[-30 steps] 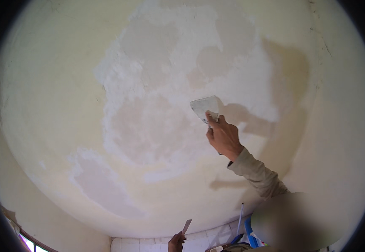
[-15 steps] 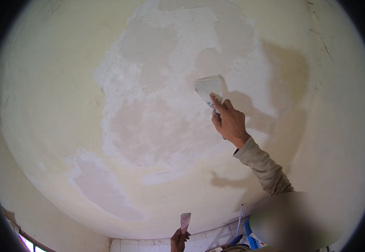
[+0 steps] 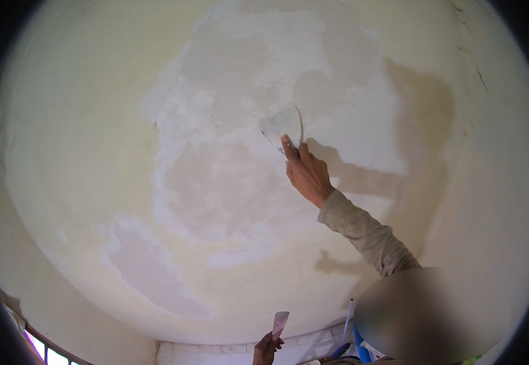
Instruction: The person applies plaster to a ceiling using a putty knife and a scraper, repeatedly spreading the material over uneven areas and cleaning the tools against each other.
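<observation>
My right hand (image 3: 310, 176), in a long khaki sleeve, grips a wide putty knife (image 3: 278, 126) with a finger stretched along its blade. The blade lies tilted against the patched wall (image 3: 219, 185), where white and greyish filler covers pale yellow paint. Low in the picture, my left hand (image 3: 265, 351) is closed round a narrower scraper (image 3: 281, 322), its blade upright and smeared whitish-pink. That hand is held away from the filler patch, and its lower part is cut off by the picture's edge.
A smaller filler patch (image 3: 146, 267) lies at lower left. Cracks (image 3: 476, 68) run down the wall at upper right. White tiles (image 3: 215, 354), a blue object (image 3: 359, 342) and a thin pole (image 3: 347, 317) show at the bottom. A blurred area hides the lower right. A barred window (image 3: 54, 356) is at lower left.
My right hand has moved left and slightly down with the putty knife across the filler. My left hand with the scraper has shifted a little to the right; the view has also shifted slightly.
</observation>
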`<state>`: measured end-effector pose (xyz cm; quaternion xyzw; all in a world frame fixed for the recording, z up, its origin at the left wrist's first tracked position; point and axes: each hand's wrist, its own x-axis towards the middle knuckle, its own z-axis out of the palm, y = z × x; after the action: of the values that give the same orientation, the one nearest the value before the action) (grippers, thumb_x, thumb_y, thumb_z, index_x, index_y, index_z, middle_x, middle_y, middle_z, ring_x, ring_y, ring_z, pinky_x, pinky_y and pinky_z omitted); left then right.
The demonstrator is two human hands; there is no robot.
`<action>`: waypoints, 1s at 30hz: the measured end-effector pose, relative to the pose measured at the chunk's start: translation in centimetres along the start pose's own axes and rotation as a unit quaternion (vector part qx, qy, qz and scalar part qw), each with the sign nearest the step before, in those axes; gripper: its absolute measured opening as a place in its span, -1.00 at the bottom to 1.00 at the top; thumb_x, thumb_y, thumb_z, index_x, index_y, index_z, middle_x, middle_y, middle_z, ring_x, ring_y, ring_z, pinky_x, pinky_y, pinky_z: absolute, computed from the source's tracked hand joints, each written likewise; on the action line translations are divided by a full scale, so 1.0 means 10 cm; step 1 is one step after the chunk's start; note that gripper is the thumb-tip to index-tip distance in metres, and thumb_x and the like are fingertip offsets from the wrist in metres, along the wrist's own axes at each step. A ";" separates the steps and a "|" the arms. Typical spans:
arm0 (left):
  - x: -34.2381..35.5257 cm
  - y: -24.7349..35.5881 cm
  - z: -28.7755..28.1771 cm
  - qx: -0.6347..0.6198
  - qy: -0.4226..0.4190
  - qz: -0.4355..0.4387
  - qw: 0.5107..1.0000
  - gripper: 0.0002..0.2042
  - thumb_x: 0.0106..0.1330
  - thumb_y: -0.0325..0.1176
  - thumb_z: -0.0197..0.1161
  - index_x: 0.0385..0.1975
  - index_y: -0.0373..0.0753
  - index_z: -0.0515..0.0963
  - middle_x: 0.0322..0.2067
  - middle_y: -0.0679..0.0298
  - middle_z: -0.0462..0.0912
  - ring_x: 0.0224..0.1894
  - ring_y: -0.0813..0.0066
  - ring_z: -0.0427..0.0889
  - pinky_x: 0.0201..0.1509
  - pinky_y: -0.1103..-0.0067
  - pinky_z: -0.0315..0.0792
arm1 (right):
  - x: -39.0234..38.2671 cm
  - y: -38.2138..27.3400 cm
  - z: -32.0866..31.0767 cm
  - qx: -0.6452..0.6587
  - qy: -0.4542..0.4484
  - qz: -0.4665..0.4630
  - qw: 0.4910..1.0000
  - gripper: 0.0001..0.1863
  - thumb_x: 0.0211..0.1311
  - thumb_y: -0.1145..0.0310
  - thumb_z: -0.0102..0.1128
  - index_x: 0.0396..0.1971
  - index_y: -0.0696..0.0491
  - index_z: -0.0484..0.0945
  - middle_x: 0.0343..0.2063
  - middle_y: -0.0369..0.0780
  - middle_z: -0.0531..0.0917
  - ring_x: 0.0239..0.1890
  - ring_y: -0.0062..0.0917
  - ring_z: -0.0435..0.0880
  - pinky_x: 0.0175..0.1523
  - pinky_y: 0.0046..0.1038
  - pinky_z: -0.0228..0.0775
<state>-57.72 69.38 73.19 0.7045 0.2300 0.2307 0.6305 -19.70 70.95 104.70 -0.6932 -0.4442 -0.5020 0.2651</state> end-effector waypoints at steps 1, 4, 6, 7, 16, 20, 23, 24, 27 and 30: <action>-0.04 -0.02 0.00 -0.016 0.006 -0.005 1.000 -0.75 0.45 -0.24 0.01 -0.15 -0.28 0.53 -0.46 0.33 0.59 -0.45 0.61 0.47 -0.39 0.64 0.35 | -0.14 0.01 -0.01 0.009 -0.044 0.015 0.999 -0.32 0.14 0.37 0.18 0.31 0.02 0.23 -0.33 -0.14 0.44 -0.49 -0.33 0.56 -0.49 -0.35 0.47; -0.14 -0.06 0.08 -0.004 0.028 -0.020 0.999 -0.75 0.45 -0.24 0.01 -0.18 -0.28 0.54 -0.47 0.33 0.58 -0.45 0.62 0.47 -0.40 0.64 0.35 | -0.17 0.08 -0.33 0.075 -0.044 0.012 0.996 -0.32 0.13 0.36 0.18 0.30 0.03 0.25 -0.35 -0.13 0.45 -0.48 -0.30 0.57 -0.48 -0.32 0.48; -0.19 -0.06 0.15 0.021 0.034 -0.043 0.998 -0.75 0.45 -0.24 0.01 -0.19 -0.28 0.55 -0.48 0.33 0.58 -0.45 0.62 0.48 -0.40 0.64 0.35 | 0.09 0.12 -0.47 0.074 -0.010 0.026 0.997 -0.34 0.13 0.36 0.18 0.28 0.04 0.27 -0.36 -0.13 0.46 -0.49 -0.28 0.57 -0.48 -0.31 0.47; -0.19 -0.02 0.17 0.014 0.037 -0.046 0.998 -0.75 0.45 -0.25 0.01 -0.19 -0.28 0.55 -0.48 0.34 0.58 -0.45 0.63 0.47 -0.40 0.65 0.35 | 0.27 0.13 -0.49 0.068 0.026 0.042 0.996 -0.36 0.12 0.35 0.17 0.27 0.05 0.30 -0.37 -0.12 0.47 -0.50 -0.27 0.56 -0.47 -0.30 0.47; -0.17 -0.26 -0.02 -0.025 0.026 -0.041 0.999 -0.76 0.45 -0.28 0.00 -0.14 -0.27 0.54 -0.45 0.35 0.59 -0.45 0.64 0.47 -0.41 0.65 0.34 | 0.30 -0.23 -0.14 0.015 -0.041 0.020 0.999 -0.39 0.07 0.36 0.19 0.20 0.09 0.37 -0.37 -0.09 0.48 -0.56 -0.26 0.56 -0.50 -0.29 0.45; -0.20 -0.30 -0.07 -0.016 0.030 -0.058 0.998 -0.75 0.46 -0.27 -0.01 -0.13 -0.27 0.54 -0.45 0.35 0.59 -0.46 0.64 0.46 -0.41 0.65 0.34 | 0.14 0.14 -0.42 -0.004 -0.062 -0.042 0.997 -0.37 0.02 0.38 0.22 0.19 0.06 0.39 -0.35 -0.12 0.49 -0.59 -0.34 0.56 -0.53 -0.34 0.44; -0.21 -0.28 -0.08 0.000 0.020 -0.062 0.998 -0.75 0.46 -0.25 0.00 -0.15 -0.27 0.55 -0.46 0.34 0.58 -0.46 0.63 0.46 -0.41 0.64 0.34 | 0.54 0.25 -0.66 -0.041 -0.074 -0.079 0.993 -0.41 0.03 0.43 0.19 0.17 -0.02 0.44 -0.33 -0.13 0.51 -0.63 -0.37 0.55 -0.55 -0.36 0.43; -0.20 -0.28 -0.09 0.000 0.018 -0.062 0.998 -0.75 0.46 -0.25 0.00 -0.15 -0.27 0.55 -0.46 0.34 0.58 -0.46 0.63 0.46 -0.41 0.64 0.34 | 0.71 0.28 -0.66 -0.073 -0.061 -0.125 0.988 -0.42 0.05 0.46 0.16 0.18 -0.05 0.44 -0.32 -0.13 0.52 -0.61 -0.36 0.55 -0.53 -0.36 0.42; -0.16 -0.26 -0.11 0.035 0.017 -0.078 0.996 -0.75 0.46 -0.25 0.02 -0.18 -0.28 0.55 -0.47 0.34 0.58 -0.46 0.62 0.46 -0.41 0.63 0.34 | 1.03 0.43 -0.61 -0.114 -0.041 -0.201 0.972 -0.44 0.07 0.53 0.10 0.16 -0.09 0.47 -0.33 -0.16 0.52 -0.59 -0.36 0.53 -0.52 -0.37 0.40; -0.18 -0.16 -0.02 0.018 0.046 -0.028 0.998 -0.77 0.46 -0.27 0.02 -0.20 -0.28 0.55 -0.49 0.34 0.57 -0.47 0.61 0.45 -0.42 0.61 0.34 | 1.03 0.61 -0.64 -0.120 -0.041 -0.226 0.966 -0.43 0.07 0.57 0.06 0.15 -0.12 0.49 -0.36 -0.18 0.52 -0.58 -0.36 0.52 -0.51 -0.37 0.39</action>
<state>-59.34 68.61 71.57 0.6973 0.2827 0.2407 0.6131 -16.21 66.52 117.04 -0.6216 -0.5358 -0.5699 0.0414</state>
